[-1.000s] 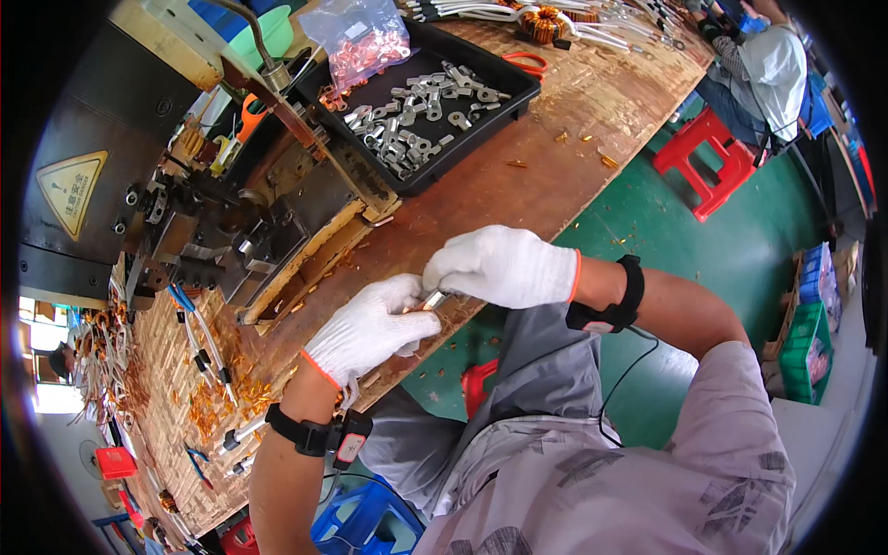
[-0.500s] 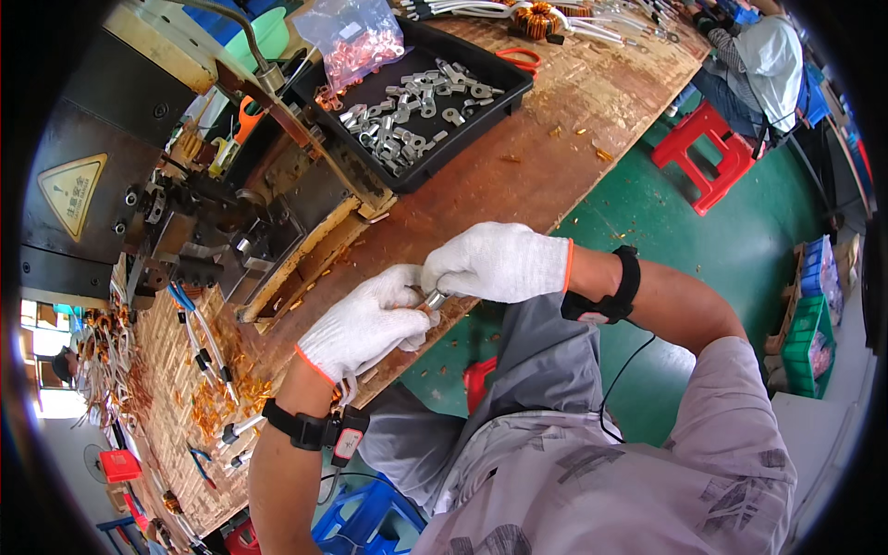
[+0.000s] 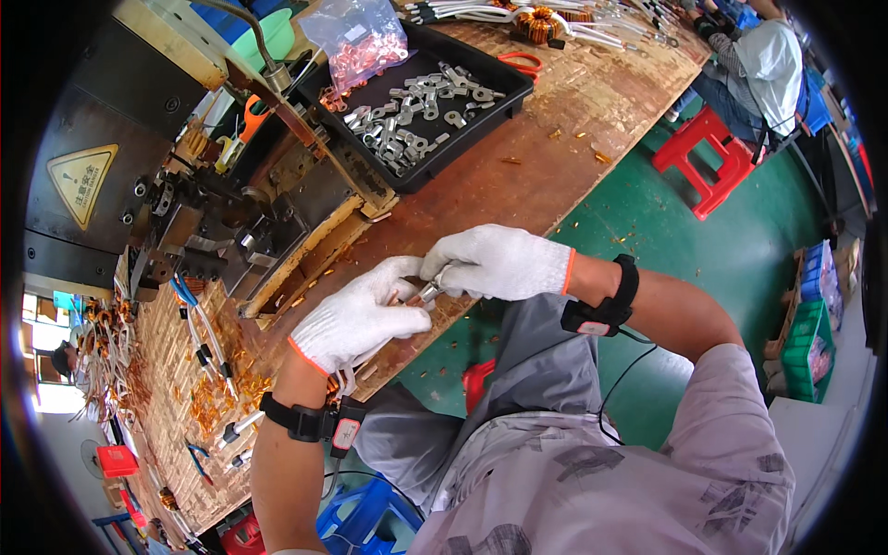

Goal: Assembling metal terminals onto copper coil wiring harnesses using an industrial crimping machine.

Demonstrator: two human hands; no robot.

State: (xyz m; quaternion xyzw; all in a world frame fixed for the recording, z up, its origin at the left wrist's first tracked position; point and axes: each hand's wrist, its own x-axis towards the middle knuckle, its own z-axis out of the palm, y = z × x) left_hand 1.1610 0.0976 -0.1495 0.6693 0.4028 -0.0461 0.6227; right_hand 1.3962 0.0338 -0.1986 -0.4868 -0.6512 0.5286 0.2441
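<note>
Both my hands wear white knit gloves and meet over the front edge of the wooden workbench (image 3: 435,199). My right hand (image 3: 504,262) pinches a silver cable lug (image 3: 427,293) between thumb and fingers. My left hand (image 3: 361,313) is closed around a wire whose copper-coloured end lies against the lug's barrel; how deep it sits inside, I cannot tell. White leads (image 3: 345,381) hang out below my left palm. Beyond my hands, a black tray (image 3: 416,178) holds a pile of loose silver lugs (image 3: 407,111) and a clear bag of copper-coloured pieces (image 3: 356,42).
A press machine (image 3: 250,231) with a yellow warning triangle stands at the left. Red-handled scissors (image 3: 523,63) lie beside the tray. Wound copper coils (image 3: 538,23) with white leads are at the back. A red stool (image 3: 708,162) and a seated person (image 3: 754,65) are at the far right.
My left hand has shifted slightly left and its thumb has straightened. More of the lug and the copper end shows between my hands now.
</note>
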